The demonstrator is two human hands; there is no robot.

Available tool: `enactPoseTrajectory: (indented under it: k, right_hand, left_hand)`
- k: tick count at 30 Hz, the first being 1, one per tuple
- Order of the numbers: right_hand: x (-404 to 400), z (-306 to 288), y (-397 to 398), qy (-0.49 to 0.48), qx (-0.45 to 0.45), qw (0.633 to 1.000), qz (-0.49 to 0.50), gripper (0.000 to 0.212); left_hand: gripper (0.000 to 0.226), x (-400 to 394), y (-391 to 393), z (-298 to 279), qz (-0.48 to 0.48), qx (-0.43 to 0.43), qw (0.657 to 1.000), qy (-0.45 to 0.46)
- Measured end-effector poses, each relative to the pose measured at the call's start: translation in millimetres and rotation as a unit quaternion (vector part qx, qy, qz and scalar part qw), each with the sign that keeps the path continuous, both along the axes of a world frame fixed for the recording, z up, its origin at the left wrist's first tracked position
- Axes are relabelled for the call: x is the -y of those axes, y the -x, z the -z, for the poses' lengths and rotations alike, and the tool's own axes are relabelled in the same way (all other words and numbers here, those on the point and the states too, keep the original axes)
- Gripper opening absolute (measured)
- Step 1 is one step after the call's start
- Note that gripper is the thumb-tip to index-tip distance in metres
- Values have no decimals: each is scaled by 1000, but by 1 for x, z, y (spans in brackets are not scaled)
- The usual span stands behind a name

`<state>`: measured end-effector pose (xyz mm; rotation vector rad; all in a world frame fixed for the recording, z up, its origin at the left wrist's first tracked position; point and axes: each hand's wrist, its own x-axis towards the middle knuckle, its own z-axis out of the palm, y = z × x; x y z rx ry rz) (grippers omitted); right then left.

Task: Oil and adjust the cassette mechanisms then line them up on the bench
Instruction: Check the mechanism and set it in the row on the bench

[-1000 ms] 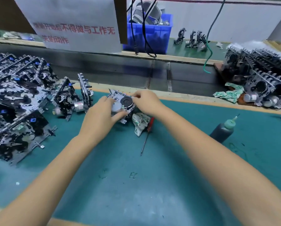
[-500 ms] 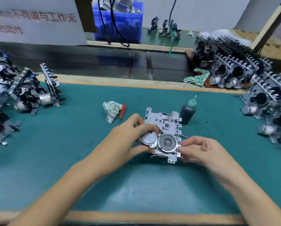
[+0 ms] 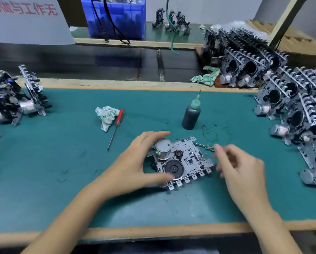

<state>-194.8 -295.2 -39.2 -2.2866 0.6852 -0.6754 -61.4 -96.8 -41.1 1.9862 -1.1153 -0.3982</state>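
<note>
Looking at the big stuff first: the teal bench point(image 3: 43, 162) runs under both hands, and well off to the right of the right hand there's a whole pile of cassette mechanisms point(image 3: 289, 99) standing on edge in rows, with a smaller bunch point(image 3: 10, 101) far out past the left hand. The one being worked on, the mechanism point(image 3: 182, 160), lies flat on the mat between the two hands, motor can and black flywheel facing up. The left hand point(image 3: 135, 167) has it clamped, fingers curled over the far edge by the motor and thumb hooked along the near edge. The right hand point(image 3: 243, 171) is just beside the plate's right end, fingers loosely spread and holding nothing as far as I can tell, though it's motion-blurred so don't quote me. Just beyond its fingertips sits a small green-handled screwdriver point(image 3: 204, 146), and farther out from there stands the dark oil bottle point(image 3: 191, 114) with its needle tip. Out past the left hand's fingers are a crumpled rag point(image 3: 106, 116) and a red-handled screwdriver point(image 3: 116, 125). My read is this is the start of the oil/adjust step on a fresh unit, nothing applied yet. Next move probably needs the right hand to grab the oiler or that green driver while the left keeps the plate steady.
</note>
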Motion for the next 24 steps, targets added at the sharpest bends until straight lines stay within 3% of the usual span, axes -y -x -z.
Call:
enactPoseTrajectory:
  k: [2, 5, 18, 20, 24]
  right_hand:
    - [3, 4, -10, 51, -5, 999, 10, 46]
    - [-2, 18, -16, 103, -50, 993, -3, 49]
    - [-1, 28, -10, 59, -55, 992, -101, 70]
    - [-2, 26, -10, 71, -38, 992, -102, 56]
    - [-3, 24, -10, 76, -38, 991, -104, 54]
  left_hand:
    - [105, 0, 9, 9, -10, 1, 1000, -12]
    - [121, 3, 14, 16, -32, 45, 998, -18]
    - [113, -13, -3, 20, 23, -35, 999, 6]
    - [117, -12, 0, 19, 27, -17, 999, -10]
    - [111, -2, 7, 18, -1, 79, 997, -25]
